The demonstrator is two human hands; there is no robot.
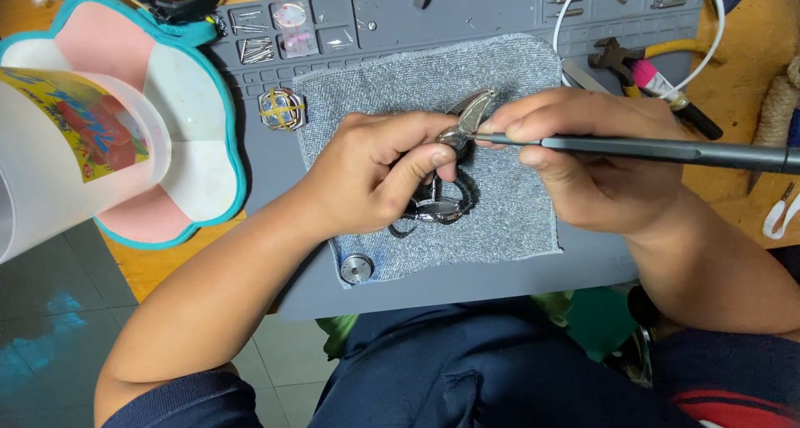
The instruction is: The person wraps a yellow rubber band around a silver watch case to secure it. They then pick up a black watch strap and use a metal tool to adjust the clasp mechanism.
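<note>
The gray mat [500, 11] has little molded trays along the top: one [257, 50] holds a bunch of thin metal pins, another a small clear disc [289, 15], and a few on the right have single screwdriver bits [567, 0]. A frosted plastic cup [75, 145] sits off to my left on a flower-shaped pad [196, 157] with a teal edge; can't tell what's in it.

My left hand [379, 174] is curled tight around a metal watch [437, 207], pinching its shiny band [471, 115] up over a fuzzy gray cloth [500, 203]. My right hand [596, 157] grips one slim dark tool [667, 150], tip touching the band. One round metal disc [357, 268] lies on the cloth's corner. One pair of yellow-handled pliers [621, 57] rests top right.
</note>
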